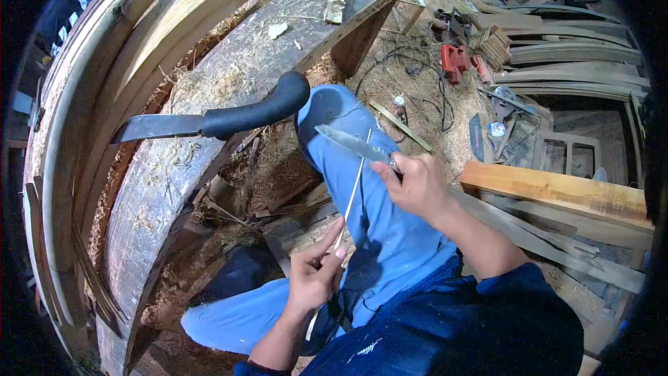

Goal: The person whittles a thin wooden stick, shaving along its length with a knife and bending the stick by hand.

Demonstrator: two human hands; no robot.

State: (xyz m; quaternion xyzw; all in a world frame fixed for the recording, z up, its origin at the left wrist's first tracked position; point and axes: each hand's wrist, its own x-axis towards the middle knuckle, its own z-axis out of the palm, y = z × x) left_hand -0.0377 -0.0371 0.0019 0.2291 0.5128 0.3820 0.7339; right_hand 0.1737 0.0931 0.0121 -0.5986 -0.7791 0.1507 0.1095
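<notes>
A thin pale strip of wood (353, 191) runs diagonally over my blue-trousered leg, pinched between the thumb and fingers of my left hand (316, 271). Its lower end sticks out below that hand. My right hand (415, 184) is closed round the handle of a knife, with the thumb near the base of the blade. The knife's blade (351, 144) points up and left and crosses the strip near its upper end; whether they touch is hard to tell. A larger blade with a black handle (254, 113) lies on the worn plank to the left.
A curved, worn plank (160, 188) strewn with shavings spans the left side. Long curved timbers (149, 28) lie beyond it. On the right are a thick wooden beam (557, 191), a red power tool (454, 63), cables and stacked boards (577, 56).
</notes>
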